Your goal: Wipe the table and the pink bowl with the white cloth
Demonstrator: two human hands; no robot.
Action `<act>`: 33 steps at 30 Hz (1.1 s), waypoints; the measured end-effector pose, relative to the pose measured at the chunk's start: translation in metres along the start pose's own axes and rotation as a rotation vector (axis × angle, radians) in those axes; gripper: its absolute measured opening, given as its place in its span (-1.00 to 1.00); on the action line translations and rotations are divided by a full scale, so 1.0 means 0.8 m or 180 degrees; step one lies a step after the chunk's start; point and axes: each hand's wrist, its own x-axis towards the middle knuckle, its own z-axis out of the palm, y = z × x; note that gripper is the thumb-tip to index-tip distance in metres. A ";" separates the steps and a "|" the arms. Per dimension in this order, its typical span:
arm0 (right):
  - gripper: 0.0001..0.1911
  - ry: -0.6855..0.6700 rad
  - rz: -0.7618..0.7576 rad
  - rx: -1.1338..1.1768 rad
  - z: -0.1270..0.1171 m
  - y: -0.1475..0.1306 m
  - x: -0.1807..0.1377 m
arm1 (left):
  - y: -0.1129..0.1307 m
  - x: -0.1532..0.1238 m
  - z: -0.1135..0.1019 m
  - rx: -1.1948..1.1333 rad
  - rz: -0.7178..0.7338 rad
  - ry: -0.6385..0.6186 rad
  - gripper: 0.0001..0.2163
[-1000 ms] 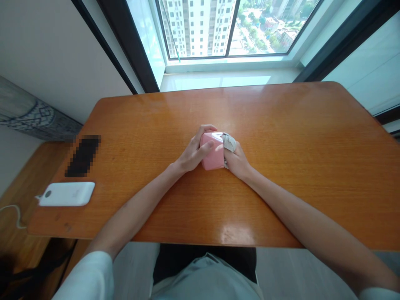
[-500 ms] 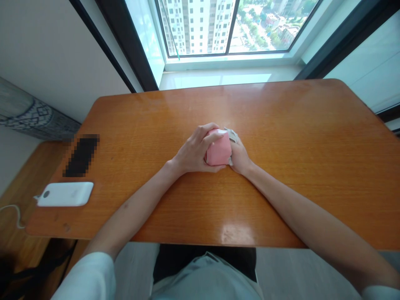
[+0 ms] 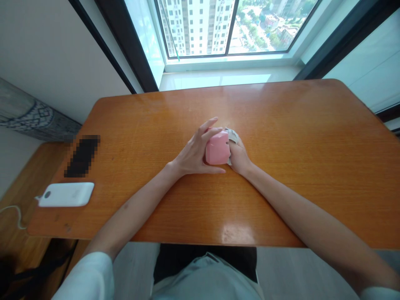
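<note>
A small pink box-shaped object (image 3: pixel 218 148) is held just above the middle of the orange wooden table (image 3: pixel 281 125). My left hand (image 3: pixel 195 152) grips its left side, thumb underneath and fingers curled over the top, with the forefinger lifted. My right hand (image 3: pixel 239 156) is closed against its right side and clutches a crumpled grey-white cloth or paper (image 3: pixel 233 134) that shows above the fingers. Both wrists rest on the table.
A white power bank (image 3: pixel 66 194) with a cable lies near the table's left front corner, a blurred-out dark phone (image 3: pixel 81 155) just behind it. A window sill and large window lie beyond the far edge. A patterned fabric object (image 3: pixel 28 114) stands at the left.
The pink object has been turned in my hands and sits slightly further right. My left fingers have shifted over its top and the forefinger has lifted. My right hand has stayed against its side.
</note>
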 end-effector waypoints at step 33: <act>-0.74 -0.0126 -0.0444 -0.0254 0.012 -0.009 -0.012 | 0.013 -0.001 0.001 -0.0405 -0.0655 0.0167 -0.31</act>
